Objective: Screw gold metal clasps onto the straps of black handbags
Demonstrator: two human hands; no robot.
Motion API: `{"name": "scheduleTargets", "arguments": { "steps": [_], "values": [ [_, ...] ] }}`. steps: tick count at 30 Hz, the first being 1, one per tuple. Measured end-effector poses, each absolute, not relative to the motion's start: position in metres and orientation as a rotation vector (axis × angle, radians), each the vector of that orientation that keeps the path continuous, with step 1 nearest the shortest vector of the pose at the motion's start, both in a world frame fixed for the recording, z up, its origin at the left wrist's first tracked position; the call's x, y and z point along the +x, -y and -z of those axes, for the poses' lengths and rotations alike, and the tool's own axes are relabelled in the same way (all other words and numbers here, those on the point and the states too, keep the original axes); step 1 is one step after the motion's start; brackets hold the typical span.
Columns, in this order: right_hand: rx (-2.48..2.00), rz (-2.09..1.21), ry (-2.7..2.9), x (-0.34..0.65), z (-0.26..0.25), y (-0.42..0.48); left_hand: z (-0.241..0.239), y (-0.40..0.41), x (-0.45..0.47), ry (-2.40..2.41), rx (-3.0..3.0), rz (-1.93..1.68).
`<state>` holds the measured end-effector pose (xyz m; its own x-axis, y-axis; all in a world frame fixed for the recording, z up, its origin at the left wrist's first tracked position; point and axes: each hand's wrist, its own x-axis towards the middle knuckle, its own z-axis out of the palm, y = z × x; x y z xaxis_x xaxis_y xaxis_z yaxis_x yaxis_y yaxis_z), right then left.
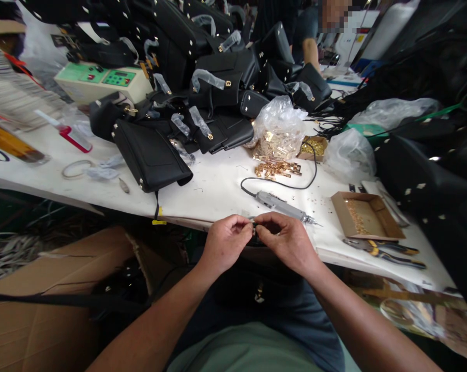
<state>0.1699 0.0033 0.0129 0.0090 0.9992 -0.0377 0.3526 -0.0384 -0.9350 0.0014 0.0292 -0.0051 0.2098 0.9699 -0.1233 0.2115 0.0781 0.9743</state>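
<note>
My left hand [228, 242] and my right hand [282, 238] meet at the table's front edge, fingertips pinched together and almost touching. Between them is a small dark piece, mostly covered by the fingers and too small to name. Below the hands, a black bag [237, 294] with a shiny metal fitting [259, 293] rests on my lap. Just beyond the fingers lies a grey electric screwdriver [282, 205], its cord curving back over the table. Farther back is a loose pile of gold-coloured metal fittings [277, 169].
Black handbags [151, 155] crowd the table's back and left. To the right are a shallow cardboard box [367, 216] of tiny gold parts and yellow-black pliers [384, 252]. A clear bag of fittings [277, 132] stands mid-table. Another person's arm [311, 51] shows at the back.
</note>
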Motion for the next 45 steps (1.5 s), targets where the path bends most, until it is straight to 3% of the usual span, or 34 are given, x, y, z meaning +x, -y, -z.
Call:
{"name": "scheduleTargets", "arguments": {
  "steps": [8,15,21,31,45],
  "values": [
    [-1.353,-0.728,1.648,0.167,-0.009,-0.002,0.001,-0.034,-0.002,-1.165,1.317,-0.821],
    [-1.605,-0.826,1.419,0.183,-0.017,-0.006,-0.002,-0.035,-0.003,-1.149,1.313,-0.827],
    [-1.628,-0.598,1.838,0.2,-0.019,0.0,0.003,-0.039,-0.004,-1.098,1.289,-0.83],
    [-1.632,-0.817,1.836,0.179,-0.015,0.0,-0.001,-0.038,-0.003,-1.097,1.337,-0.851],
    [-1.533,-0.772,1.859,0.184,-0.011,-0.002,0.0,-0.04,-0.017,-1.125,1.955,-0.629]
  ]
}}
